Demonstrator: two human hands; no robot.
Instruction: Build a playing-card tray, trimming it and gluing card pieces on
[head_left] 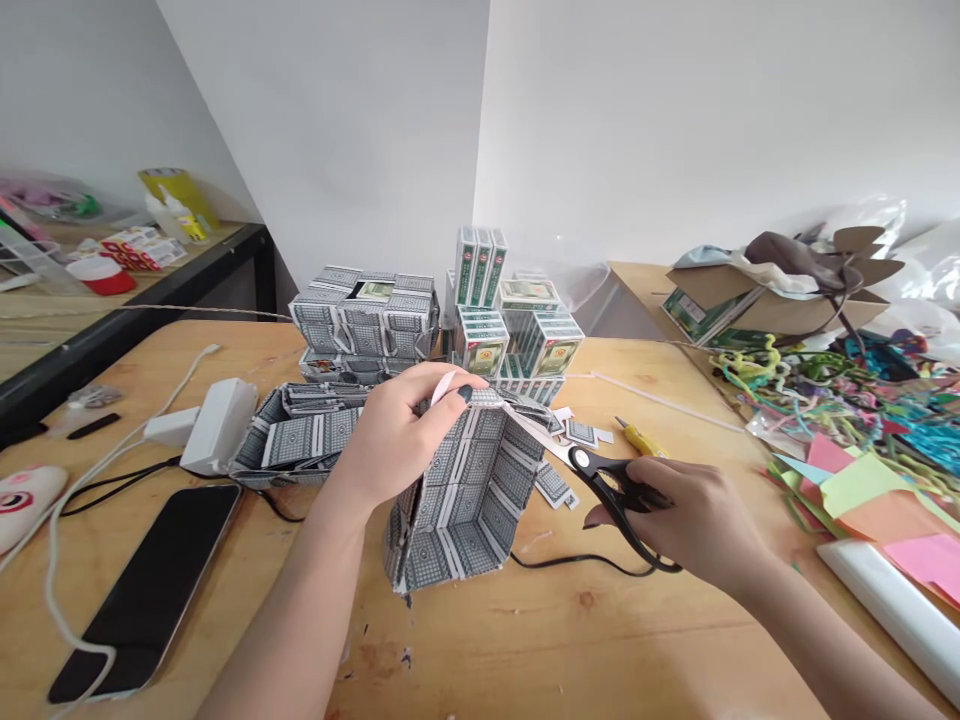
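My left hand (397, 435) is closed over the top edge of a box-like structure made of grey-patterned playing cards (457, 510), which stands on the wooden table (525, 640). A pink strip shows between its fingers. My right hand (686, 515) grips the black handles of scissors (600, 478). The blades point left and reach the structure's upper right corner. Small card offcuts (581, 432) lie just behind the blades.
More card structures (364, 310) and stacked card packs (517, 320) stand behind. A phone (154, 590), white charger (217, 425) and cables lie at left. A yellow cutter (641, 437), coloured paper (870, 490) and pipe cleaners (810, 385) fill the right.
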